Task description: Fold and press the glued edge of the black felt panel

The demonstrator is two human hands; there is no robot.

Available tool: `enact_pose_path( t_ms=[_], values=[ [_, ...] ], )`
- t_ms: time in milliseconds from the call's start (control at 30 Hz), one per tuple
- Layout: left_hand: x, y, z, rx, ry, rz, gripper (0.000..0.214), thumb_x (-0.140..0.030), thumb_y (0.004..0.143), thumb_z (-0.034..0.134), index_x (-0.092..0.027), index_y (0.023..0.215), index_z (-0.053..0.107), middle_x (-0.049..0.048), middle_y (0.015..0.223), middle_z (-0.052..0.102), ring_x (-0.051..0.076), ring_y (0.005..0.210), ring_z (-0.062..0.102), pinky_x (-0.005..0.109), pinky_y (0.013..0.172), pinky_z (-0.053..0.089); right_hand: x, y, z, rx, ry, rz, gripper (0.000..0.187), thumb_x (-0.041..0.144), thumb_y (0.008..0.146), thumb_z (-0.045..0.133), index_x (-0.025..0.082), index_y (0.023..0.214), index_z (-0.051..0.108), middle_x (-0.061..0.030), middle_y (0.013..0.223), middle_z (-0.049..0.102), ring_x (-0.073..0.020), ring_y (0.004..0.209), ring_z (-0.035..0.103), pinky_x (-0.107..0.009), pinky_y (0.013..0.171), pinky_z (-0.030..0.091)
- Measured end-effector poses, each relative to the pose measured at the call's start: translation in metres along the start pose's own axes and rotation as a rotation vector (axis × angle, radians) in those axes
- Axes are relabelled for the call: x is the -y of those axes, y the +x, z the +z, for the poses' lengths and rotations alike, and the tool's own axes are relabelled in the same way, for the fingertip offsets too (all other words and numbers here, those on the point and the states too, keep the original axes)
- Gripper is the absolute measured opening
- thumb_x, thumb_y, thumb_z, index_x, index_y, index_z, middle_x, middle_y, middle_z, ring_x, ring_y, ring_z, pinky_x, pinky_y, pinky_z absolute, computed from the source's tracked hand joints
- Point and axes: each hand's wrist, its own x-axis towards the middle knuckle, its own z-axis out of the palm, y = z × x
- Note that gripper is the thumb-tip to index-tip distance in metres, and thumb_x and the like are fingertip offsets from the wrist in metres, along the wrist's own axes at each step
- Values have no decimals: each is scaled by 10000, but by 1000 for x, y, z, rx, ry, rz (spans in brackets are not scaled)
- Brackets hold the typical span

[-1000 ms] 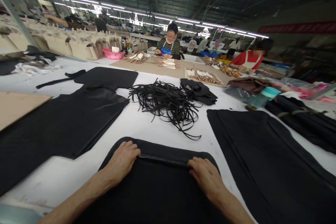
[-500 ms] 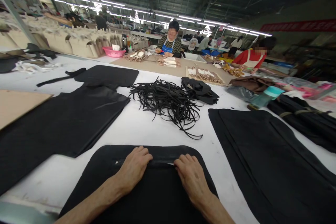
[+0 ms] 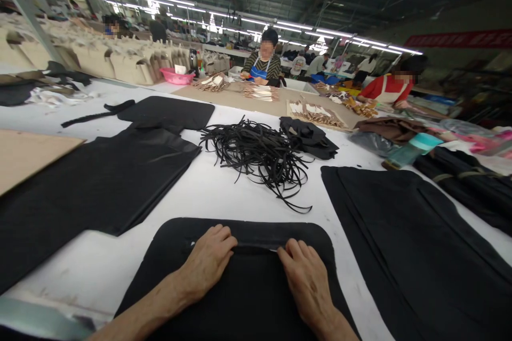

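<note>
A black sheet with rounded corners, leather-like in look, lies on the white table in front of me. Over it is a second black layer, its top edge running between my hands. My left hand has its fingers curled over that edge on the left. On the right, my right hand pinches the same edge, with a thin white sliver beside its fingertips. A small white spot shows by my left wrist. The fingertips of both hands are partly hidden.
A tangled heap of black strips lies ahead. Black sheets are stacked at left and right. A beige board sits far left, a teal-lidded bottle at right. Two people work across the table; others are farther back.
Both hands and the black sheet sit slightly farther right in view, as the whole scene has shifted a little. The hold on the edge looks the same.
</note>
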Motion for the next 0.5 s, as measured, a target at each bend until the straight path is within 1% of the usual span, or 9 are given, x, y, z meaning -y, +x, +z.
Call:
enact_pose_path(
  t_ms=[133, 200, 333, 400, 500],
  values=[
    [-2, 0, -1, -4, -7, 10, 172, -84, 830, 436, -211, 908, 523, 16, 996, 502, 192, 930, 420, 336, 847, 354, 0, -3, 0, -2, -32, -55, 161, 65, 771, 579, 209, 843, 582, -27, 823, 525, -210, 713, 417, -363, 630, 293],
    [-3, -1, -1, 8, 3, 18, 171, -80, 834, 422, -208, 891, 519, 14, 986, 507, 192, 918, 419, 340, 842, 354, 0, -4, 0, -1, -18, -77, 182, 66, 762, 601, 199, 886, 587, -33, 867, 543, -212, 742, 434, -363, 645, 311],
    [-5, 0, 2, 27, 35, 26, 173, -68, 835, 397, -194, 860, 512, 20, 946, 520, 196, 887, 419, 342, 806, 361, 2, -4, 0, 4, 62, -91, 264, 58, 745, 636, 187, 969, 583, -44, 918, 562, -233, 840, 457, -376, 740, 339],
    [-5, 0, 2, 28, 47, 32, 179, -66, 839, 382, -189, 853, 511, 22, 933, 523, 196, 878, 420, 344, 802, 363, 5, -2, 0, 6, 123, -82, 273, 46, 759, 616, 191, 987, 577, -39, 903, 566, -231, 848, 463, -381, 770, 338],
    [-5, 0, 4, 26, 50, 27, 205, -66, 846, 362, -193, 876, 521, 22, 919, 528, 195, 867, 424, 345, 803, 370, 13, 7, 0, 13, 238, -70, 279, 14, 788, 544, 209, 986, 572, -17, 851, 567, -203, 794, 471, -351, 730, 340]
  ],
)
